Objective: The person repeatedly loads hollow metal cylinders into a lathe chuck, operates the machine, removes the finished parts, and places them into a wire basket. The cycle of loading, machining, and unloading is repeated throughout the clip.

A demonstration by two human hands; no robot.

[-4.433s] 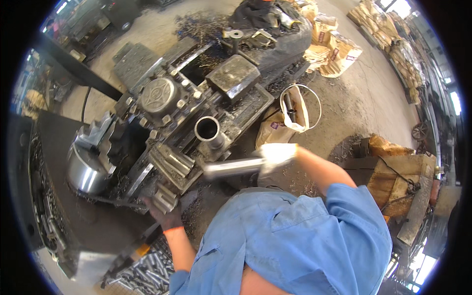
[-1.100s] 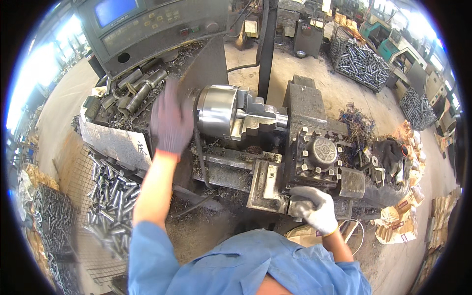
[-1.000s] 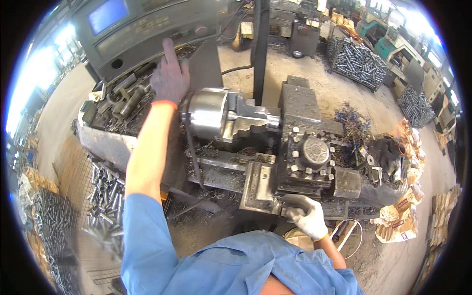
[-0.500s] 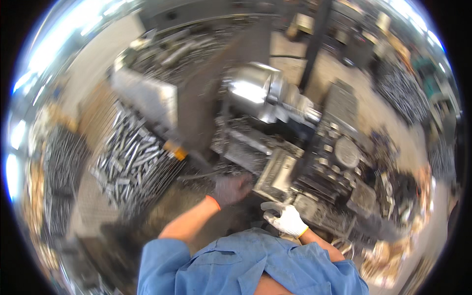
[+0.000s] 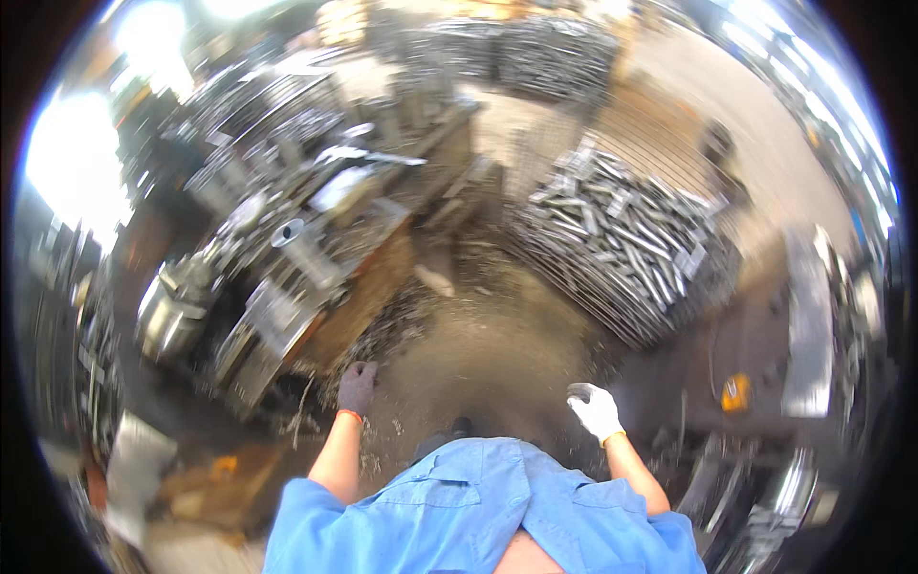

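Observation:
My left hand (image 5: pixel 358 387), in a dark glove with an orange cuff, hangs in front of me on the left with loosely bent fingers and nothing visible in it. It is nearest to the workbench's lower end, apart from it. My right hand (image 5: pixel 596 411) wears a white glove with dark fingertips and a yellow cuff. Its fingers are loosely spread, and I see nothing held. Beyond it stands a wire-mesh crate (image 5: pixel 583 277) heaped with metal tubes (image 5: pixel 631 220). The picture is smeared by motion.
A workbench (image 5: pixel 368 287) at left bears an upright metal cylinder (image 5: pixel 306 251) and other blurred metal parts. Dark scraps (image 5: pixel 402 316) litter the floor beside it. An orange-yellow object (image 5: pixel 734 392) lies at right by a pale metal panel (image 5: pixel 809 325). More stacked crates (image 5: pixel 555 57) stand far ahead.
My view has swung left, so the crate of tubes now appears ahead to the right. The machine that stood before me is no longer there. My hands have moved apart.

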